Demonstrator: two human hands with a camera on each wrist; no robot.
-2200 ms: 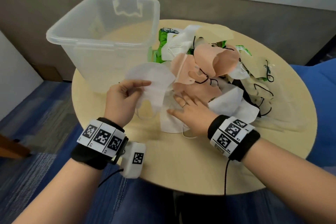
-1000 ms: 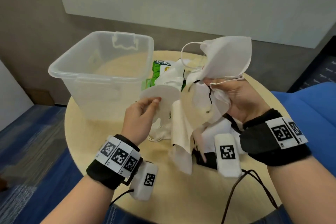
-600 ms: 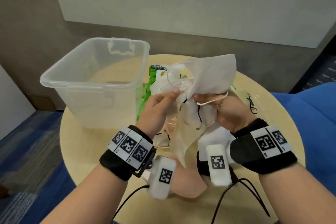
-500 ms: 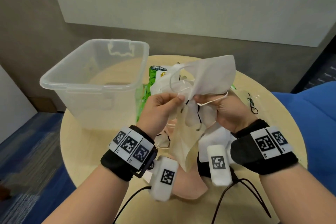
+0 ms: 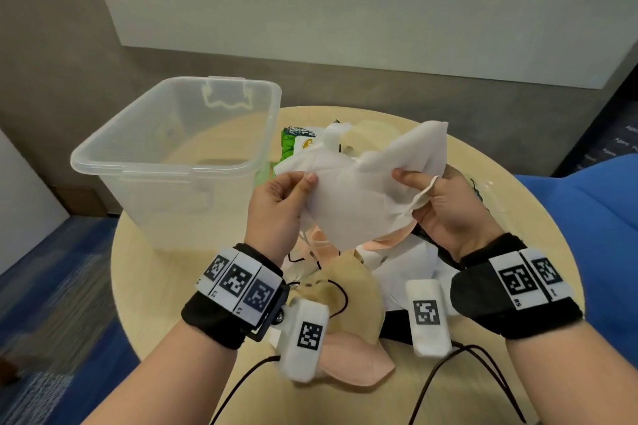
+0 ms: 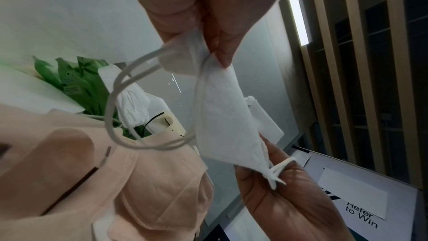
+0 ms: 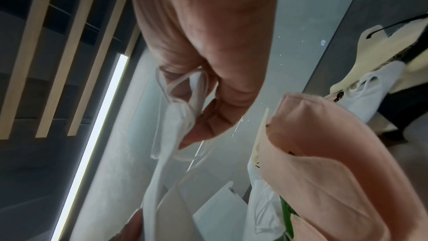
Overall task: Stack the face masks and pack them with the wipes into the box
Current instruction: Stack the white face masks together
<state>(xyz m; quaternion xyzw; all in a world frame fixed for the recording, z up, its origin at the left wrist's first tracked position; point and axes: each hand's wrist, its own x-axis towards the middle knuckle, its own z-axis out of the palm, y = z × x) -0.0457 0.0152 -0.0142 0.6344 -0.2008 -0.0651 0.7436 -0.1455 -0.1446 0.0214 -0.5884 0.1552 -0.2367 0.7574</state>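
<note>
A clear plastic storage box [image 5: 179, 148] stands open at the left edge of the round pale wooden table [image 5: 518, 217]. The left hand [image 5: 276, 214] pinches the left end of a white folded face mask [image 5: 359, 197] above the table's middle; the right hand [image 5: 448, 207] pinches its right end, ear loop round a finger. A green wipes packet [image 5: 293, 141] lies beside the box, toward the far edge. Peach and beige masks [image 5: 348, 307] lie heaped below the hands.
</note>
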